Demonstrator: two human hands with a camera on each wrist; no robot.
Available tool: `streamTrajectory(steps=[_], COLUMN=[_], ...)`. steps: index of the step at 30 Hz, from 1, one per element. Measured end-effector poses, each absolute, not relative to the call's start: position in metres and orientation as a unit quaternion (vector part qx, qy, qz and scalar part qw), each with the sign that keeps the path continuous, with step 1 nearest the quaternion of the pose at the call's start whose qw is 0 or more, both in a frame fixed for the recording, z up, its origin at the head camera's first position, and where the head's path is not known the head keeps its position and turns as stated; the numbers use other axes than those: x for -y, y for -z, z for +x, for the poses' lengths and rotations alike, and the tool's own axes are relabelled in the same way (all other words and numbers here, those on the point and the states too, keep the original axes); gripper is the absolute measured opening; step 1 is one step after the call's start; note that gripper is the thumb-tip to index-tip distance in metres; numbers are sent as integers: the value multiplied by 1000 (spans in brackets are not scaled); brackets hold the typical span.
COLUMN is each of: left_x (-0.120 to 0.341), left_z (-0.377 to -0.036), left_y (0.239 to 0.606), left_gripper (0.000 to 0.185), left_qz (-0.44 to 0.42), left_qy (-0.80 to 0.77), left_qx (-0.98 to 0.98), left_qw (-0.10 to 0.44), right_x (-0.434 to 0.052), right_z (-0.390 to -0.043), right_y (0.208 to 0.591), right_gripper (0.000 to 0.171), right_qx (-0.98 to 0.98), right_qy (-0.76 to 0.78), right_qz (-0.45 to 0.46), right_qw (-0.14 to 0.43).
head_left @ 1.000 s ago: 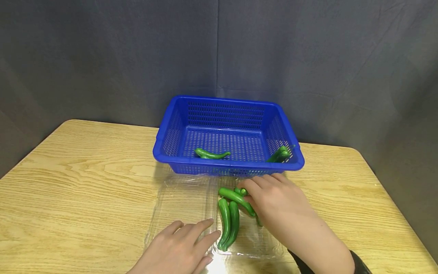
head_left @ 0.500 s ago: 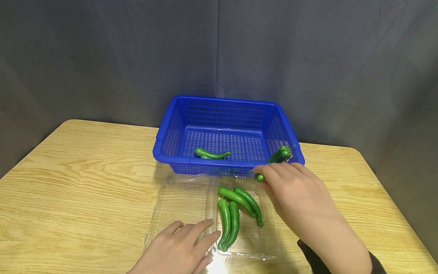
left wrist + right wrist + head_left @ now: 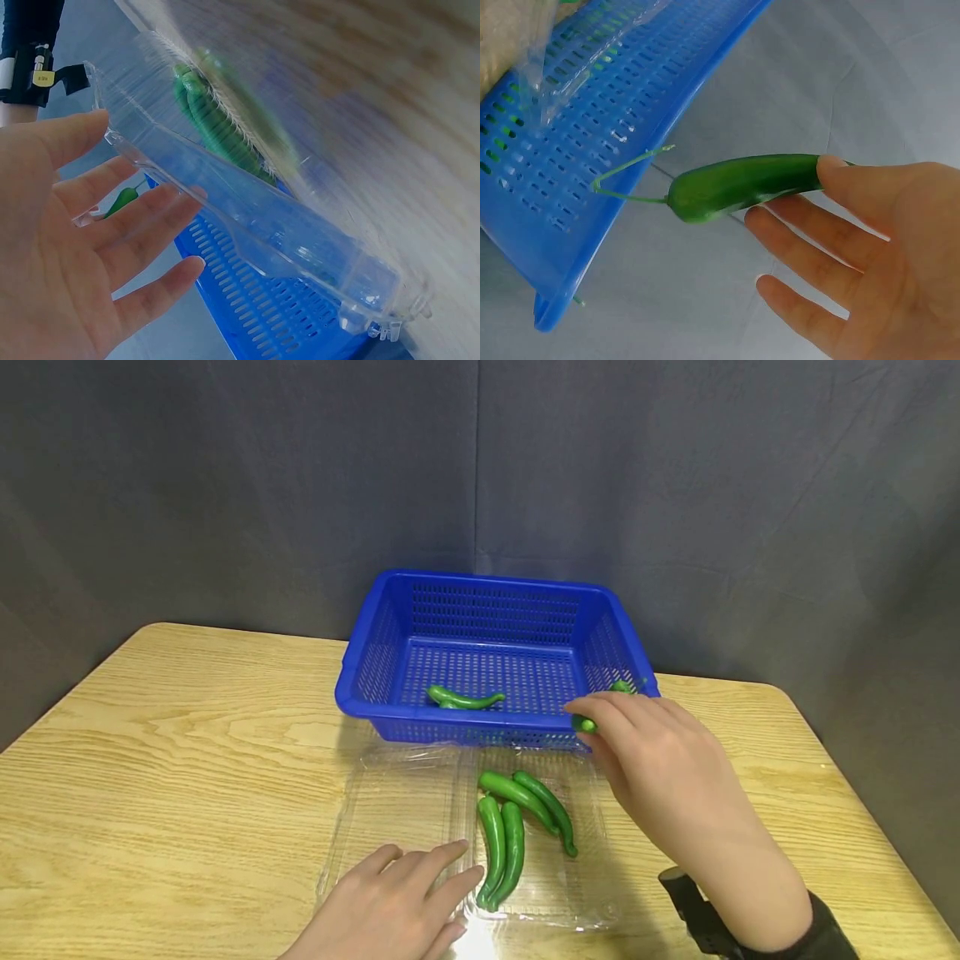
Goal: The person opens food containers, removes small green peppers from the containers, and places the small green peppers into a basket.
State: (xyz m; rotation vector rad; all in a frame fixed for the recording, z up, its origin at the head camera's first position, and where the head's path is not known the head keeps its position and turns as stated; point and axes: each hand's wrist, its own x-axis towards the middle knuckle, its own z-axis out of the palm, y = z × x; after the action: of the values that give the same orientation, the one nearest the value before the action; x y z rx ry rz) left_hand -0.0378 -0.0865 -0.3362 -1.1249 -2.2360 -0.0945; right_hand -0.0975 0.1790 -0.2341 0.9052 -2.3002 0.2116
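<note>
My right hand (image 3: 671, 772) pinches a green chili pepper (image 3: 739, 181) between thumb and fingers, above the front right rim of the blue basket (image 3: 480, 716). In the right wrist view the pepper's thin bent stem points toward the basket. My left hand (image 3: 390, 902) lies with relaxed, spread fingers at the hinged clear plastic box (image 3: 397, 793), its fingertips by the middle fold. Several green peppers (image 3: 514, 847) lie in the box's right half. In the left wrist view the fingers (image 3: 154, 206) touch or nearly touch the plastic edge; which of these I cannot tell.
Inside the basket, green peppers (image 3: 468, 700) lie near the front wall, and another bunch (image 3: 621, 686) at the right corner is partly hidden by my right hand. The wooden table (image 3: 187, 777) extends to both sides. A grey curtain (image 3: 300, 485) hangs behind.
My right hand has risen from the box toward the basket's right front rim, carrying a pepper. The peppers left in the box are now uncovered. My left hand has stayed put.
</note>
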Motion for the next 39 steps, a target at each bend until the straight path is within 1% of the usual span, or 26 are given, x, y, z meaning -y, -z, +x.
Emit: streamTrajectory(steps=[4,7,12,14,16,18,23,26,28,31,36,39], left_x=[87,88,87,87,87,87,87,87,87,86,86,87], left_z=[-38,-38,-38,-38,-38,-38,-37,-37,-37,-37,-37,-37], left_y=[337,336,335,335,335,335,335,335,335,335,336,336], left_gripper=[39,32,33,38,38,34,33,36,43,44,57,49], left_qz=[-431,-435,-434,-432,-432,-432,-433,-432,-432,-432,-430,-430], left_qy=[29,23,22,23,23,22,23,27,29,31,32,30], left_qx=[847,846,846,847,848,848,849,849,850,850,851,851], left_qw=[311,308,308,308,307,306,304,302,301,299,298,299], right_x=[-182,-184,-185,-185,-185,-187,-194,-198,-200,-202,-204,-205], right_z=[-97,-96,-96,-96,-98,-101,-111,-116,-118,-121,-126,-129], right_y=[232,229,224,223,224,226,235,239,241,243,248,251], right_gripper=[29,32,34,36,36,36,33,32,31,31,31,30], right_qx=[879,878,863,858,856,857,871,881,883,884,888,891], right_qy=[-89,-93,-106,-115,-123,-118,-93,-91,-92,-95,-99,-101], right_qz=[339,336,344,347,350,349,335,327,325,326,321,319], right_qw=[322,327,355,359,359,360,346,331,325,321,315,306])
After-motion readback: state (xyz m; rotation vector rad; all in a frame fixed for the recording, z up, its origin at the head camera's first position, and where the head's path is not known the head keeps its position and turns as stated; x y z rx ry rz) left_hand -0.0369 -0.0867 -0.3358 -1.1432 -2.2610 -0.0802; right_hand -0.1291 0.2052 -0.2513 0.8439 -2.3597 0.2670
